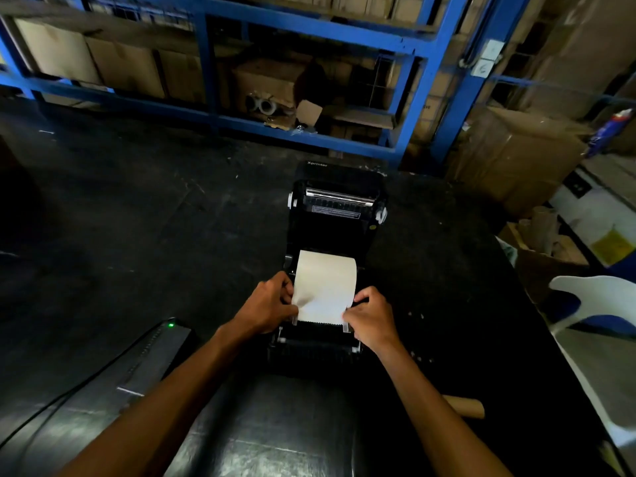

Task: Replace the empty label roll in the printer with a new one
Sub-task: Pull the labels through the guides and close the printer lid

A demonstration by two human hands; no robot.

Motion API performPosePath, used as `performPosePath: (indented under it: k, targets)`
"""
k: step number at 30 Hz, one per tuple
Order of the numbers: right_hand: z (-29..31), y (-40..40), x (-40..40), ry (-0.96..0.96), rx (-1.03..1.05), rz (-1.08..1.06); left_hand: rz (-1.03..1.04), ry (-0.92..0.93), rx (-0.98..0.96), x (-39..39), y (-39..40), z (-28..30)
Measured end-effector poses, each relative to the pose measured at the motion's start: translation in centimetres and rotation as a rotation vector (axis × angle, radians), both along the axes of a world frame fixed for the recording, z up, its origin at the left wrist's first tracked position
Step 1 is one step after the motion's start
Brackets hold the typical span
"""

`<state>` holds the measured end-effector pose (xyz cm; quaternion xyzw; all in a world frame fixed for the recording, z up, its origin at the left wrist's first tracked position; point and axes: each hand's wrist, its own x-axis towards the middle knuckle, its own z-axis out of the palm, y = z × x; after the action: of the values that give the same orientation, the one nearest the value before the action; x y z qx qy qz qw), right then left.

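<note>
Printer (pixel 339 215) sits mid-frame with its lid flipped up. My left hand (pixel 266 306) and right hand (pixel 371 320) pinch opposite edges of the label paper (pixel 325 287); empty cardboard core (pixel 464 406) lower right.

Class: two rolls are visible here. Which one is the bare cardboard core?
The brown cardboard tube lying on the table beside the right forearm; the white label roll sits in the printer.

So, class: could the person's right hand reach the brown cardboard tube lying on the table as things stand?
Probably yes: the cardboard tube lies uncovered beside the right forearm, nothing between. But the right hand is busy on the label paper and must let go first.
</note>
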<state>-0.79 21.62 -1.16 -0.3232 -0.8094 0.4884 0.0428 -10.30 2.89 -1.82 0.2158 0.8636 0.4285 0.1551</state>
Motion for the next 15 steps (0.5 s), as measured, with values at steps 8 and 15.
performPosePath:
  k: [8, 15]
  targets:
    - [0.61, 0.27, -0.34, -0.072, -0.037, 0.020, 0.088, 0.021, 0.010, 0.19, -0.10, -0.12]
    - [0.61, 0.58, 0.11, -0.002, -0.040, 0.020, 0.092, -0.036, 0.038, 0.00, 0.16, 0.01]
